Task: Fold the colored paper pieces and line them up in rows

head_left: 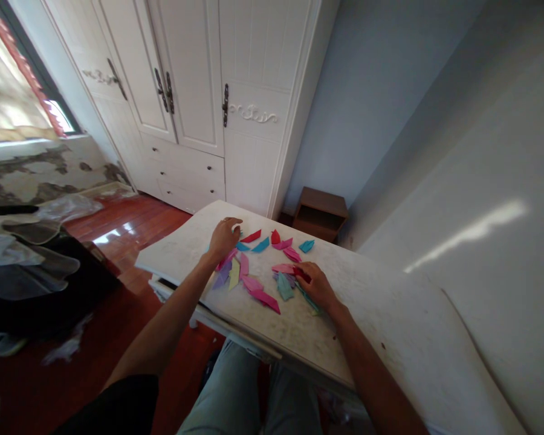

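Note:
Many folded paper pieces lie on a white table (pixel 358 296). My left hand (pixel 225 238) is at the far left of the pieces, its fingers curved and apart, close to a blue folded paper piece (pixel 242 246) and a red one (pixel 251 236). My right hand (pixel 316 284) is closed at the fingertips on a red folded paper piece (pixel 301 274) at the right-hand group. Beside it lie a pink piece (pixel 283 268) and a pale teal piece (pixel 284 287). A magenta piece (pixel 266 300) and a yellow piece (pixel 234 273) lie between my hands.
A white wardrobe (pixel 258 66) stands beyond the table, with a brown nightstand (pixel 320 211) to its right. A white wall (pixel 462 199) borders the table's right side. Dark bags and plastic (pixel 36 260) sit on the red floor at left.

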`<state>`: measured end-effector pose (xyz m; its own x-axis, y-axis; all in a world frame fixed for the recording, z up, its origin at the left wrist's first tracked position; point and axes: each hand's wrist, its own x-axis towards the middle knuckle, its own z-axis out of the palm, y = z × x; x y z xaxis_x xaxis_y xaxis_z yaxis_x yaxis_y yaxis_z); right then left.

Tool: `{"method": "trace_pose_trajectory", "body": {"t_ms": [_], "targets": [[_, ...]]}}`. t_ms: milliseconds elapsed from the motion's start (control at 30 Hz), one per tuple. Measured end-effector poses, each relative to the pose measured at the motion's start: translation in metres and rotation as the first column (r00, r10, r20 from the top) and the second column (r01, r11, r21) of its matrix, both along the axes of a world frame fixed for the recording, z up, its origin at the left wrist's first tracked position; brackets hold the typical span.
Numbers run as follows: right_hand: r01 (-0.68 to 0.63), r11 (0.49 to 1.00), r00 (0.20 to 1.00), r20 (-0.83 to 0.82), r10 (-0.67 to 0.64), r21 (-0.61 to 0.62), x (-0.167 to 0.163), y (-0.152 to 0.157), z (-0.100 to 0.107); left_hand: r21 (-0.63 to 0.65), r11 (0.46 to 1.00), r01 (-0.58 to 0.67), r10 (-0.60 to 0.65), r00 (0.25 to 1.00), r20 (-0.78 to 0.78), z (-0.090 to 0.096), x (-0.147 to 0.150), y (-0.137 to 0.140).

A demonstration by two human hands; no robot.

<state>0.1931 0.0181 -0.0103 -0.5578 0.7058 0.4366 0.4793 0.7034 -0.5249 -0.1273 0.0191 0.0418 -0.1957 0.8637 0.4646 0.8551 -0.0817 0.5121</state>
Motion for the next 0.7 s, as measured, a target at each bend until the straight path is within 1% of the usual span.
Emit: {"method": "trace_pose_trajectory", "body": {"t_ms": [100,167,233,300,400,500,600,700], "targets": [[-0.012,1.000,1.000,-0.026,0.011,-0.014,-0.001,-0.003,0.003,0.066,0.997,0.029,-0.032,0.998,0.054,-0.004,0.016,-0.032],[-0.030,0.998,0.998,-0.062,0.026,-0.064,-0.001,-0.003,0.004,0.097,0.993,0.062,-0.070,0.995,0.077,-0.012,0.030,-0.054],[-0.043,0.991,0.995,-0.099,0.031,-0.124,-0.001,-0.002,0.004,0.166,0.977,0.130,-0.155,0.977,0.149,-0.020,0.045,-0.073],[-0.043,0.984,0.992,-0.128,0.021,-0.173,0.000,0.000,0.005,0.183,0.967,0.176,-0.208,0.963,0.173,-0.028,0.058,-0.089],[-0.050,0.975,0.990,-0.137,0.021,-0.218,0.002,0.004,0.008,0.140,0.957,0.254,-0.278,0.942,0.188,-0.037,0.072,-0.108],[-0.076,0.970,0.993,-0.110,0.052,-0.230,0.003,0.006,0.013,0.062,0.946,0.318,-0.323,0.909,0.263,-0.043,0.078,-0.120],[-0.066,0.973,0.993,-0.106,0.043,-0.220,0.003,0.009,0.018,-0.016,0.927,0.375,-0.345,0.867,0.359,-0.046,0.077,-0.126],[-0.045,0.971,0.989,-0.150,0.010,-0.236,-0.002,0.017,0.026,-0.043,0.916,0.399,-0.343,0.834,0.432,-0.048,0.073,-0.127]]}}
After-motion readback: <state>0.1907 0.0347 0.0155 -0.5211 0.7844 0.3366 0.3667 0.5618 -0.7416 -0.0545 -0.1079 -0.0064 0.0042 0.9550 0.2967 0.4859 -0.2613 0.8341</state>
